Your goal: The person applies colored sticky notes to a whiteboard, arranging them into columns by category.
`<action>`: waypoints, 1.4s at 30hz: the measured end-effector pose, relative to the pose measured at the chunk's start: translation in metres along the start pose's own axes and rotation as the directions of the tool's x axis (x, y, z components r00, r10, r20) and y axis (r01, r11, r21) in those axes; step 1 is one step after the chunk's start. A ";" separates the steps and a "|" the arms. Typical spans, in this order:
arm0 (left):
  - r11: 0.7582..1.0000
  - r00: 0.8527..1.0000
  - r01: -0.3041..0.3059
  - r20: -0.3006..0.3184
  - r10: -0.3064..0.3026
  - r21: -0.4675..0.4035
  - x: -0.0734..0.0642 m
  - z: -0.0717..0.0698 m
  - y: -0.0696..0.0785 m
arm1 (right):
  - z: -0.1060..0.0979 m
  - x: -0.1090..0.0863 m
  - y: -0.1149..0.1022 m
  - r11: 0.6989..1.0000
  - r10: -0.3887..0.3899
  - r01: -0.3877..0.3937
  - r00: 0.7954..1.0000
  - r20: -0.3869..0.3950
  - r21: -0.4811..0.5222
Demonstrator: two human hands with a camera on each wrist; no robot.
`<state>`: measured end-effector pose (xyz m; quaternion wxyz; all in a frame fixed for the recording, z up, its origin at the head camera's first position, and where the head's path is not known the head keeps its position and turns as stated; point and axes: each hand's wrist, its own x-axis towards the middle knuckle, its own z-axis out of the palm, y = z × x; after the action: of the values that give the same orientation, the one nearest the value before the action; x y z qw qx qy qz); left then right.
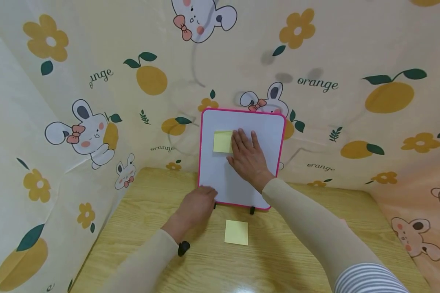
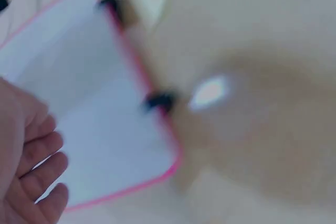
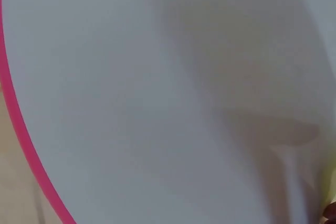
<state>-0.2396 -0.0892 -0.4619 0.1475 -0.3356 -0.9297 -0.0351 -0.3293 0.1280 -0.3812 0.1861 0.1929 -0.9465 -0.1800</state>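
Observation:
A small whiteboard (image 1: 238, 179) with a pink rim leans upright on the table against the patterned backdrop. My right hand (image 1: 250, 158) lies flat on its face with straight fingers, the fingertips at the right edge of a yellow sticky note (image 1: 222, 142) stuck there. Whatever lies under that palm is hidden. My left hand (image 1: 198, 202) is by the board's lower left corner, and in the left wrist view its loosely bent fingers (image 2: 44, 163) overlap the board with nothing between them. A second yellow sticky note (image 1: 236, 232) lies on the table before the board.
Black feet (image 1: 252, 210) stick out from the board's bottom rim onto the wood-grain table (image 1: 132, 228). Patterned cloth walls (image 1: 95, 36) enclose the back and both sides. A bit of something pink (image 1: 344, 221) shows behind the right sleeve.

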 end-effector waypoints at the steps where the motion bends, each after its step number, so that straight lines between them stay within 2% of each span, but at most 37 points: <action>1: 0.999 0.999 0.033 -0.012 -0.033 0.014 0.011 -0.010 -0.008 | 0.000 0.000 0.000 1.000 -0.002 0.002 1.000 -0.006 -0.002; 4: 0.992 0.997 0.082 -0.006 -0.082 0.091 0.040 -0.039 -0.030 | 0.000 0.001 0.001 1.000 -0.007 0.007 1.000 -0.013 -0.001; 7: 0.984 0.996 0.077 0.039 -0.085 0.163 0.063 -0.058 -0.045 | 0.001 0.000 0.001 1.000 -0.007 0.007 1.000 0.003 -0.010; 10: 0.979 0.991 0.051 0.111 -0.074 0.196 0.079 -0.067 -0.051 | 0.002 -0.001 0.003 1.000 -0.008 0.008 1.000 0.023 -0.011; 15: 0.966 0.983 -0.011 0.181 -0.037 0.259 0.095 -0.067 -0.053 | 0.004 -0.002 0.003 1.000 -0.023 0.023 0.999 0.043 0.002; 21: 0.944 0.977 -0.063 0.214 -0.008 0.325 0.108 -0.065 -0.052 | 0.003 -0.002 0.004 0.999 -0.030 0.031 0.998 0.052 -0.012; 30: 0.933 0.975 -0.097 0.221 0.020 0.346 0.124 -0.066 -0.056 | 0.002 0.000 0.010 0.999 -0.036 0.036 0.999 0.031 0.001; 36: 0.949 0.976 -0.084 0.219 0.016 0.303 0.123 -0.071 -0.061 | 0.000 -0.001 0.012 0.999 -0.039 0.040 0.998 0.050 -0.028; 42: 0.957 0.973 -0.042 0.229 -0.026 0.287 0.115 -0.074 -0.078 | 0.000 -0.002 0.013 0.999 -0.035 0.037 0.998 0.052 -0.025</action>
<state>-0.3545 -0.0912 -0.3542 0.0865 -0.3158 -0.9343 0.1411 -0.3316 0.1395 -0.3766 0.1606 0.2028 -0.9449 -0.2005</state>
